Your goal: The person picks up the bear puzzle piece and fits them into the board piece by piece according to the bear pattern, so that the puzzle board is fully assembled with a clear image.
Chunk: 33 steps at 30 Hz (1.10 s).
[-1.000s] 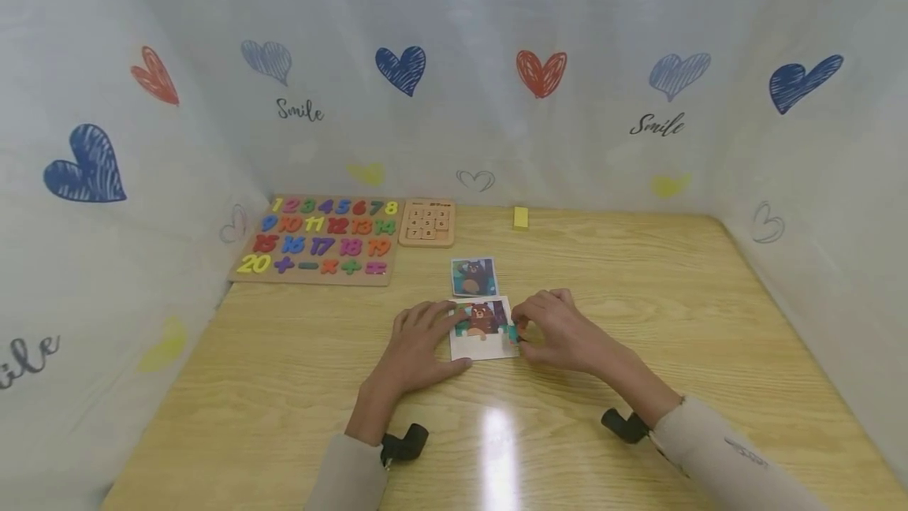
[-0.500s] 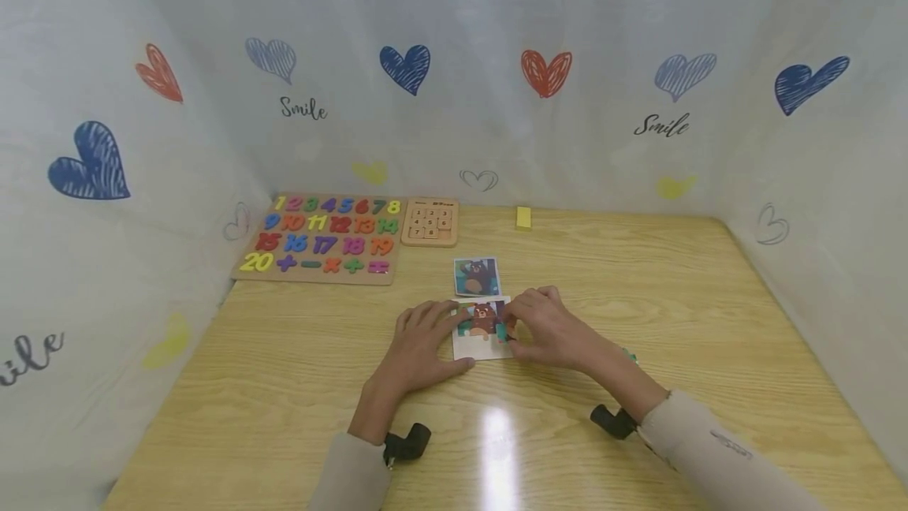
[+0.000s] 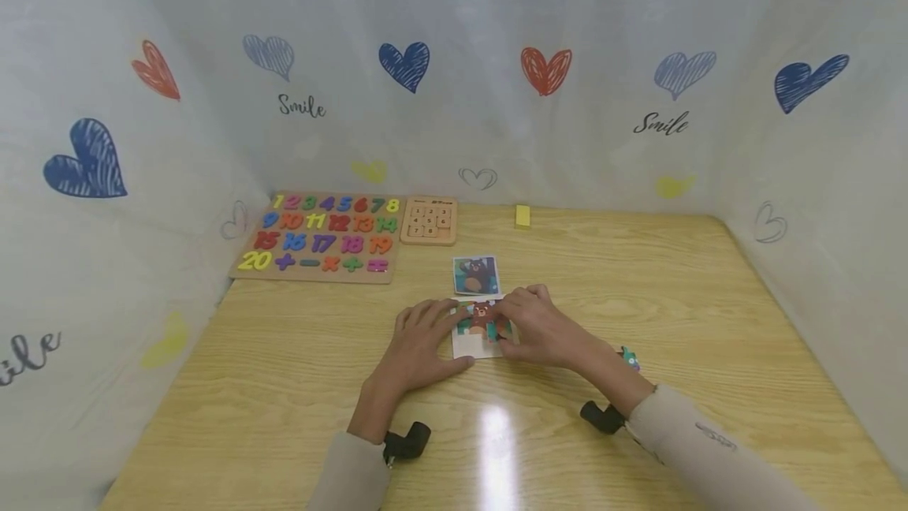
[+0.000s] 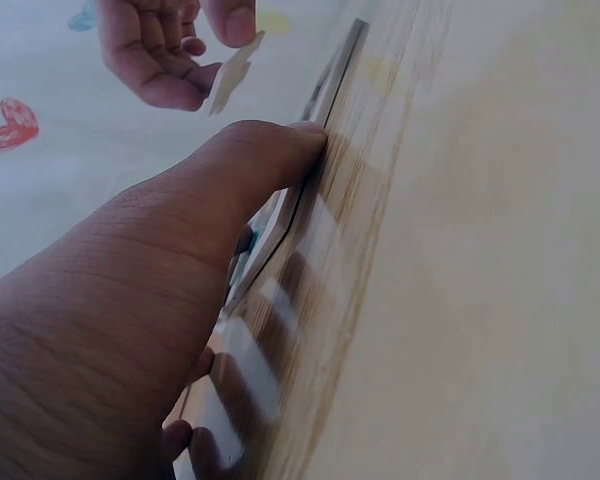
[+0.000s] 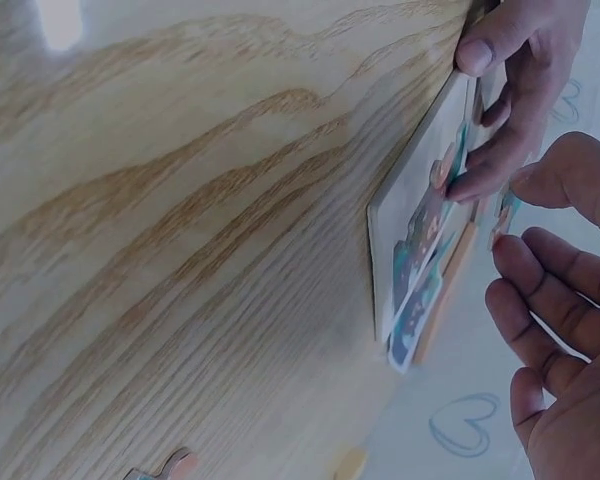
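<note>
A small jigsaw tray [image 3: 466, 348] lies in front of me, with bear-picture pieces in its upper part and a bare white strip along its near side. My left hand [image 3: 418, 341] rests on the tray's left side, thumb at the near edge and index finger over the pieces. Between thumb and fingertip, my right hand [image 3: 545, 330] pinches a jigsaw piece [image 4: 234, 74], held above the tray's right part. The right wrist view shows this piece [image 5: 502, 214] edge-on, apart from the tray. Just beyond the tray lies a bear picture card [image 3: 477, 276].
A loose jigsaw piece [image 3: 629, 358] lies on the table beside my right forearm. Farther back stand a colourful number board [image 3: 315, 274], a wooden sliding number puzzle [image 3: 429, 238] and a yellow block [image 3: 522, 217]. A white curtain with hearts [image 3: 454, 132] borders the table.
My right hand has moved left with its piece, from the tray's right edge to over the tray. The loose piece by my right forearm has come into sight. My left hand has stayed put.
</note>
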Motion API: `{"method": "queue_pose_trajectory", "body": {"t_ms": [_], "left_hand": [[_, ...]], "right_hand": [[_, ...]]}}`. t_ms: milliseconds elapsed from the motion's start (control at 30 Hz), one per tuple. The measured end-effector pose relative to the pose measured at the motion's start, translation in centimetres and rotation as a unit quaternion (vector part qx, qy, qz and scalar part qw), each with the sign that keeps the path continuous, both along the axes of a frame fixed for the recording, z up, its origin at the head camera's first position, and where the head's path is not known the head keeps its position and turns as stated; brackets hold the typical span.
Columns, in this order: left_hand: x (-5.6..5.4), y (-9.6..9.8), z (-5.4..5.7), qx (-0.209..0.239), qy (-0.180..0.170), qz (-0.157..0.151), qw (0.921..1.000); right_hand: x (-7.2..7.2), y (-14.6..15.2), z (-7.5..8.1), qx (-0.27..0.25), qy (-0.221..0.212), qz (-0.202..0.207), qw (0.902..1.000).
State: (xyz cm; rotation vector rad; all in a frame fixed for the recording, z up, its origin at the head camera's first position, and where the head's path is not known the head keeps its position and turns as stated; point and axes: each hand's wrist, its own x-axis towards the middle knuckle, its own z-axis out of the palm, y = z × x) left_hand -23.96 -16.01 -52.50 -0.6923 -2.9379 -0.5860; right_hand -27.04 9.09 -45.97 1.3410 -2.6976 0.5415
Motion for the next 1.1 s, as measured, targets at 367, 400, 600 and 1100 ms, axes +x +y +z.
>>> {"method": "queue_pose_trajectory", "body": {"t_ms": [367,400,600,1100], "left_hand": [[0.0,0.0,0.0,0.004,0.001,0.0,1.0],[0.0,0.0,0.0,0.003,0.001,0.0,1.0],[0.0,0.0,0.1,0.004,-0.002,0.001,1.0],[-0.1,0.0,0.1,0.0,-0.006,-0.001,1.0]], "right_hand": [[-0.2,-1.0,-0.5,-0.008,0.008,0.012,0.9999],[-0.2,-1.1,-0.5,-0.008,0.008,0.013,0.9998],[-0.2,-1.8,-0.7,-0.006,-0.007,0.017,0.9998],[-0.3,-3.1,-1.3,0.019,-0.005,0.021,0.9996]]}}
